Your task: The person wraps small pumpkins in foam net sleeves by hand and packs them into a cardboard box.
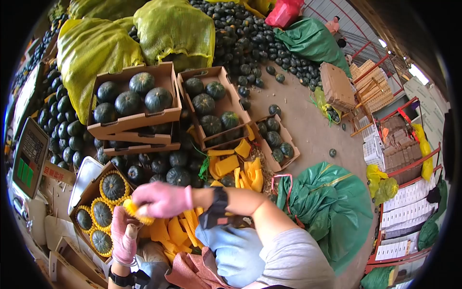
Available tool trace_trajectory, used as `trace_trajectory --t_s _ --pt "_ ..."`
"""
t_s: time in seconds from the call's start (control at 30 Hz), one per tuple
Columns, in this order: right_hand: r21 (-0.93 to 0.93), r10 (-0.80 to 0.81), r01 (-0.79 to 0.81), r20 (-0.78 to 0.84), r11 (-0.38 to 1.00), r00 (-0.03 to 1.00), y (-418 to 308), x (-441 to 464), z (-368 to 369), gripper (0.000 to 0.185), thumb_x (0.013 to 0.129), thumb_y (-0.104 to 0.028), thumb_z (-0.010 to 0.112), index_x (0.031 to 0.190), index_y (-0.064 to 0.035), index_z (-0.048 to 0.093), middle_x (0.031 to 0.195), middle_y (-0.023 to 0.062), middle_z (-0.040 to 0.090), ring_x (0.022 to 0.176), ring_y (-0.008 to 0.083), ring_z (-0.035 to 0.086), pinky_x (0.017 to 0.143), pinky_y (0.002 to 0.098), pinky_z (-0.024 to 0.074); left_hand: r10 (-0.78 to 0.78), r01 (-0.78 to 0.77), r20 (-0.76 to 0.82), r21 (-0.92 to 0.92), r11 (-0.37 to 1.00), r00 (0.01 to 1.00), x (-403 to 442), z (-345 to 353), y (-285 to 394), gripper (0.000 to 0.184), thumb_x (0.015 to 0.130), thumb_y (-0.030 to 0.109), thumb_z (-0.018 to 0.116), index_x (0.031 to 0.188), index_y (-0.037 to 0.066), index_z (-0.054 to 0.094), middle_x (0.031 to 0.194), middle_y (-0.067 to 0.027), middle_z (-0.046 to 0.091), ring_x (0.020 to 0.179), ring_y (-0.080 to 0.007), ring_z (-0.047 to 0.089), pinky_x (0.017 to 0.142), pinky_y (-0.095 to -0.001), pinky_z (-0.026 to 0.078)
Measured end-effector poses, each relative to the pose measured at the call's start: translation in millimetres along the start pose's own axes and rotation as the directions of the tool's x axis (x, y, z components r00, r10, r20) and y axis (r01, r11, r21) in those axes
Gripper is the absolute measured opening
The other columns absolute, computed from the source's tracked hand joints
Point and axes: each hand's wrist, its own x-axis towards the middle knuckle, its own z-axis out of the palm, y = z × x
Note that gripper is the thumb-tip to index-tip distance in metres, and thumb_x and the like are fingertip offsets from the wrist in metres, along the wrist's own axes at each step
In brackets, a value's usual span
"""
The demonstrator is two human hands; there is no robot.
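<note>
My right hand (166,198), in a pink glove, is closed on a yellow foam net (137,212). Just below and left of it, my left hand (124,236), gloved in pink with bare fingertips, is bent beside the same net; what its fingers grip is partly hidden. To the left, a cardboard box (83,197) holds several dark green squashes (114,186), each ringed by a yellow foam net. More yellow foam nets (175,231) lie in a loose pile beneath my right forearm.
Open cartons (137,123) of bare squashes stand ahead, with loose squashes (178,175) below them. A scale display (30,156) is at the left. Green sacking (332,207) lies at the right. Yellow mesh sacks (175,31) and a distant person (333,25) are farther back.
</note>
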Motion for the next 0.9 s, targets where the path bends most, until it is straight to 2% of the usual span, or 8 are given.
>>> trace_trajectory --t_s 0.13,0.4,0.6,0.67,0.7,0.8,0.87,0.9 --pt "0.541 0.174 -0.166 0.037 0.825 0.984 -8.6 16.8 28.9 0.016 0.083 -0.011 0.065 0.088 -0.0003 0.054 0.079 0.0029 0.055 0.080 0.0083 0.051 0.073 0.0258 0.0446 -0.025 0.012 -0.192 -0.068 0.998 0.981 -3.9 -14.0 -5.8 0.065 0.091 0.047 0.054 0.135 0.003 0.035 0.120 -0.0085 0.050 0.109 -0.0169 0.050 0.096 -0.0306 0.039" --pt "-0.213 -0.117 0.048 -0.327 0.976 0.938 -15.5 15.8 46.5 0.049 0.070 0.000 0.067 0.110 -0.0045 0.039 0.103 0.0154 0.044 0.091 0.0370 0.056 0.076 0.0386 0.0487 0.251 -0.221 -0.162 0.181 0.958 0.954 -0.8 -3.6 -0.1 0.025 0.080 -0.002 0.068 0.096 0.004 0.050 0.091 0.0009 0.053 0.081 -0.0062 0.050 0.076 -0.0204 0.043" --pt "-0.387 -0.172 0.021 -0.360 0.922 0.917 2.8 11.9 46.6 0.041 0.067 0.004 0.062 0.105 -0.0015 0.050 0.094 0.0153 0.053 0.089 0.0385 0.057 0.076 0.0377 0.0493 -0.068 0.004 -0.074 -0.643 0.766 0.995 -9.6 -16.6 8.4 0.031 0.090 0.015 0.057 0.114 -0.004 0.051 0.111 -0.0111 0.059 0.099 -0.0164 0.058 0.087 -0.0293 0.048" --pt "-0.175 -0.022 0.004 -0.106 0.985 0.994 19.4 12.8 31.1 0.028 0.068 0.007 0.057 0.095 0.0010 0.058 0.086 0.0120 0.061 0.083 0.0318 0.061 0.075 0.0366 0.0493 -0.065 -0.011 -0.123 -0.536 0.844 0.990 -11.4 -10.0 13.3 0.038 0.091 0.023 0.054 0.119 -0.003 0.049 0.116 -0.0140 0.057 0.104 -0.0241 0.058 0.090 -0.0361 0.048" --pt "0.390 0.236 -0.288 0.176 0.875 0.956 18.7 11.7 19.9 0.024 0.070 0.008 0.053 0.092 0.0032 0.061 0.087 0.0084 0.067 0.081 0.0231 0.064 0.078 0.0329 0.0502 -0.123 0.037 -0.114 -0.570 0.821 0.986 -13.9 -19.4 -2.5 0.039 0.088 0.018 0.057 0.121 -0.001 0.049 0.119 -0.0145 0.057 0.107 -0.0264 0.057 0.092 -0.0388 0.047" --pt "0.972 0.141 -0.189 0.169 0.142 0.975 10.2 4.3 15.9 0.027 0.073 0.008 0.051 0.099 0.0043 0.058 0.094 0.0074 0.064 0.091 0.0174 0.062 0.088 0.0295 0.0484 0.156 -0.156 0.017 0.231 0.960 0.988 -22.9 -49.1 -22.2 0.045 0.087 0.025 0.065 0.122 0.002 0.049 0.116 -0.0107 0.058 0.106 -0.0253 0.058 0.089 -0.0376 0.048" --pt "0.956 0.132 -0.257 0.240 0.140 0.962 9.0 7.6 19.1 0.030 0.074 0.008 0.053 0.103 0.0034 0.055 0.098 0.0075 0.062 0.095 0.0168 0.061 0.088 0.0298 0.0482 0.031 0.006 0.067 -0.492 0.870 0.997 -18.6 -37.1 -17.9 0.047 0.087 0.030 0.066 0.121 0.002 0.050 0.114 -0.0091 0.059 0.104 -0.0230 0.059 0.088 -0.0352 0.048" --pt "0.946 0.126 -0.294 0.278 0.135 0.952 10.2 11.0 21.8 0.032 0.074 0.008 0.053 0.106 0.0029 0.053 0.101 0.0076 0.061 0.097 0.0165 0.060 0.088 0.0299 0.0480 -0.007 0.018 0.028 -0.408 0.913 1.000 -18.0 -32.2 -10.5 0.049 0.087 0.032 0.066 0.123 0.003 0.049 0.116 -0.0088 0.058 0.103 -0.0209 0.059 0.088 -0.0350 0.048"
